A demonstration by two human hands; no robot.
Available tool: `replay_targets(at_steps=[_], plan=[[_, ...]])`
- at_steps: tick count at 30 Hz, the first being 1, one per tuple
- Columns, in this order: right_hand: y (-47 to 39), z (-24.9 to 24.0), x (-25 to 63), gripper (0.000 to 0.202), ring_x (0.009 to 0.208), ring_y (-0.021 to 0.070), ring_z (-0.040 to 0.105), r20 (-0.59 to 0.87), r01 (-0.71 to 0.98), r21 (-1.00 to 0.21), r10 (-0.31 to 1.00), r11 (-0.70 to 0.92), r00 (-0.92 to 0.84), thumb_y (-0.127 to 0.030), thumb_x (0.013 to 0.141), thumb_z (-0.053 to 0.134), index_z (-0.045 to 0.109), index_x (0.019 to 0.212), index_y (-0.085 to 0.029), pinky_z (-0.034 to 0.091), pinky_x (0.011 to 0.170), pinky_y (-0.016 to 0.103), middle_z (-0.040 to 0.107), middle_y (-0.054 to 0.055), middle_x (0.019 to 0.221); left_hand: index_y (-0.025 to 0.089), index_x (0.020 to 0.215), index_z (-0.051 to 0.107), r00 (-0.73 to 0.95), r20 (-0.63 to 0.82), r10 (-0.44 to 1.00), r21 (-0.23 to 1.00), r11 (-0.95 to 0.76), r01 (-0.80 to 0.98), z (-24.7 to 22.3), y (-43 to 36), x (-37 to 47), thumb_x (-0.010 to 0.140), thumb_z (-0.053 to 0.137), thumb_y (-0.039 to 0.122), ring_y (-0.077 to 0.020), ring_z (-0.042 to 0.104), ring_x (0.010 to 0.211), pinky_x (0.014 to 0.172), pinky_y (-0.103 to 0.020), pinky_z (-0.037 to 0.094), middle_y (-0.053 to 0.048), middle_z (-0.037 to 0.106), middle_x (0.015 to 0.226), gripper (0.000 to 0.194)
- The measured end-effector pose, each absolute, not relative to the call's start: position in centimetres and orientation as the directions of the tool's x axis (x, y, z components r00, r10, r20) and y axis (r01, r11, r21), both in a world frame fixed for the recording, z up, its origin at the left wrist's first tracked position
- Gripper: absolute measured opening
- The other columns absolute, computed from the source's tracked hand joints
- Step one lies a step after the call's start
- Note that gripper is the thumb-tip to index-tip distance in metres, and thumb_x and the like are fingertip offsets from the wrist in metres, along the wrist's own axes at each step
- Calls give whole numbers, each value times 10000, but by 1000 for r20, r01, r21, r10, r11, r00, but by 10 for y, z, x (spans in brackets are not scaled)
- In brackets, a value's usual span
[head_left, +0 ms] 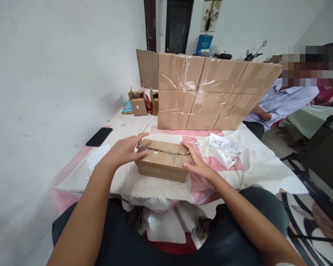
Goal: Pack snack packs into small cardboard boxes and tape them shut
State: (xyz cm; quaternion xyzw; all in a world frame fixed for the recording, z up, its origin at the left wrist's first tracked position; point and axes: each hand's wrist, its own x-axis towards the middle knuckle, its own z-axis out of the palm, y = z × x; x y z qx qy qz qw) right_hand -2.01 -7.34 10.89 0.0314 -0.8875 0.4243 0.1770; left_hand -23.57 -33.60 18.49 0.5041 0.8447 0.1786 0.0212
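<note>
A brown cardboard box (163,168) lies on the cloth-covered table in front of me, its long side towards me. Along its top runs a dark, ragged seam with pen-like marks beside it. My left hand (127,148) grips the box's left end, thumb on the top and fingers over the far corner. At the opposite end my right hand (197,162) holds the right edge, its thumb on the near side and fingers at the far corner. Both palms are partly turned from view.
Behind the box stands a wall of taped cartons (180,107). Small open boxes (138,103) are at back left, near a black phone (99,137). A white tape dispenser (224,159) and paper with small cut-outs (224,143) lie right. Another person (283,99) sits beyond.
</note>
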Motion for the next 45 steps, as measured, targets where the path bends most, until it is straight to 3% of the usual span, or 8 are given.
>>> replay_targets(at_steps=[3, 7, 11, 17, 23, 29, 34, 45], plan=[[-73, 107, -20, 828, 1509, 320, 253, 357, -218, -734, 92, 643, -929, -595, 909, 602, 221, 1571, -276, 224, 1241, 517, 294, 134, 1590, 338, 1512, 349, -495, 104, 863, 405, 418, 813, 183, -335, -242, 869, 606, 570, -232, 630, 976, 762, -304, 427, -6, 657, 1079, 730], [-72, 104, -21, 829, 1509, 324, 247, 362, -221, -727, 90, 650, -928, -609, 911, 591, 217, 1574, -280, 220, 1241, 528, 294, 135, 1590, 340, 1498, 365, -483, 137, 865, 483, 368, 795, 179, -334, -247, 921, 540, 485, -215, 608, 951, 785, -314, 434, -6, 651, 1058, 620], [-71, 103, -21, 835, 1498, 333, 261, 369, -228, -728, 90, 647, -925, -634, 905, 583, 227, 1569, -275, 225, 1233, 542, 303, 142, 1580, 320, 1426, 449, -476, 169, 863, 531, 327, 782, 175, -336, -250, 930, 520, 456, -195, 595, 863, 780, -319, 448, -9, 656, 1022, 520], [-73, 105, -20, 824, 1488, 326, 277, 366, -223, -739, 101, 635, -925, -628, 908, 584, 236, 1562, -267, 241, 1228, 528, 310, 147, 1570, 272, 1353, 509, -479, 249, 842, 557, 280, 782, 178, -340, -246, 963, 468, 413, -191, 616, 901, 784, -304, 458, -28, 654, 1018, 416], [-75, 105, -19, 845, 1477, 341, 286, 364, -203, -736, 125, 646, -923, -664, 889, 581, 257, 1559, -264, 237, 1230, 549, 327, 152, 1551, 236, 1320, 527, -425, 354, 833, 437, 254, 863, 190, -348, -232, 1016, 385, 343, -186, 600, 916, 813, -314, 459, -47, 620, 1060, 352], [-81, 118, -14, 762, 1507, 304, 238, 273, -137, -798, 149, 587, -950, -547, 930, 588, 243, 1562, -296, 209, 1250, 516, 279, 116, 1586, 238, 1286, 550, -363, 393, 845, 232, 291, 928, 189, -352, -224, 1047, 310, 315, -213, 606, 958, 818, -341, 460, -68, 606, 1135, 347], [-84, 128, -13, 756, 1518, 291, 228, 186, -71, -853, 174, 517, -967, -512, 920, 616, 254, 1553, -312, 207, 1254, 509, 261, 97, 1602, 222, 1278, 547, -325, 419, 848, 232, 247, 941, 184, -351, -228, 1052, 300, 303, -212, 609, 976, 843, -348, 479, -75, 594, 1099, 344], [-81, 127, -15, 762, 1524, 304, 215, 176, -72, -861, 163, 503, -971, -530, 898, 629, 286, 1544, -315, 200, 1255, 517, 270, 99, 1593, 221, 1273, 546, -340, 435, 834, 223, 266, 938, 193, -356, -215, 1052, 303, 290, -210, 608, 964, 839, -352, 476, -79, 596, 1090, 336]])
